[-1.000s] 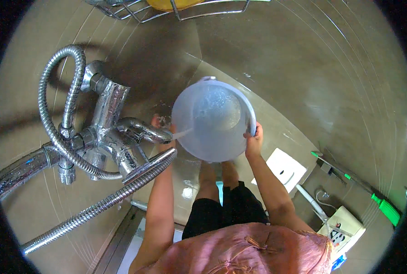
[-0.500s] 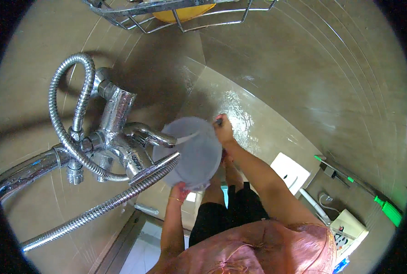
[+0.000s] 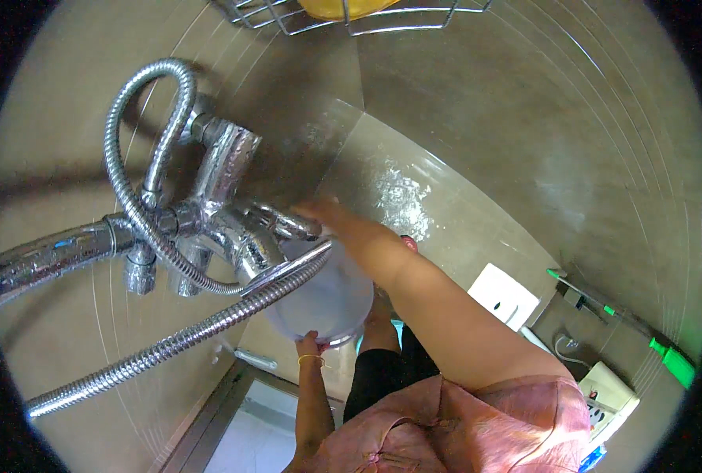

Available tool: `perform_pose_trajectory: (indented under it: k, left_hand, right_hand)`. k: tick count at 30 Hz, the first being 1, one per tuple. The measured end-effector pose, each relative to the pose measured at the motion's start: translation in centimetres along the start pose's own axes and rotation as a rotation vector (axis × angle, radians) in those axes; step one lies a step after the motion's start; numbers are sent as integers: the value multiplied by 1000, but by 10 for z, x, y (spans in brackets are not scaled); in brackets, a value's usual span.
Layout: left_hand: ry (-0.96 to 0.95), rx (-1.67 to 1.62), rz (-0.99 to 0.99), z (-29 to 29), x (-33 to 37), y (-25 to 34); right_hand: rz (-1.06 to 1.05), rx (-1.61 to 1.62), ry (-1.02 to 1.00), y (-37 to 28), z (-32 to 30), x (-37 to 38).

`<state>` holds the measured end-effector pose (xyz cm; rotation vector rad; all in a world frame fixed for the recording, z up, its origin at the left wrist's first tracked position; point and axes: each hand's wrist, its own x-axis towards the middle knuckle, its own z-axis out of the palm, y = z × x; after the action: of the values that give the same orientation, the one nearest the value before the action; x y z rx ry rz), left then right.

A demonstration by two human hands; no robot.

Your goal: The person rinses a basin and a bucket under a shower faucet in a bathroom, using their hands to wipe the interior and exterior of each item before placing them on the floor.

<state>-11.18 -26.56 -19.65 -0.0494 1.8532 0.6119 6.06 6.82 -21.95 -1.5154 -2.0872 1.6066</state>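
Note:
A whitish, translucent bucket (image 3: 331, 303) is below the chrome tap spout (image 3: 292, 222), partly covered by the tap and my right arm. My left hand (image 3: 311, 344) is closed on the bucket's near rim. Over the bucket's far side, my right hand (image 3: 319, 210) reaches to the spout. Its fingers are blurred and partly behind the metal, so their grip does not show. The tap's mixer body (image 3: 245, 240) has a shiny, wet-looking surface.
A ribbed metal hose (image 3: 178, 343) crosses in front of the tap. Above hangs a wire rack (image 3: 351, 20) holding something yellow. Wet floor (image 3: 402, 197) lies beyond the bucket. At right are a white stool-like piece (image 3: 502, 297) and a green-ended pole (image 3: 670, 363).
My right hand has left the bucket's right side, where it held a small dark piece, and moved left to the spout. The water stream seen before no longer shows. My left hand stays on the rim.

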Motion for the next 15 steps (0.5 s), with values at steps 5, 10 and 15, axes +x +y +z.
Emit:
perform_pose_trajectory:
  k: [5,10,15]
  left_hand:
    - [-37,19,-41,49,-21,44]
    - [-32,128,92,81,-13,34]
    - [-137,106,399,107,0,9]
  right_hand:
    - [29,183,-258,1,31,-23]
    - [268,414,-358,9,95,-95]
    - [298,65,47,-25,136,-137]
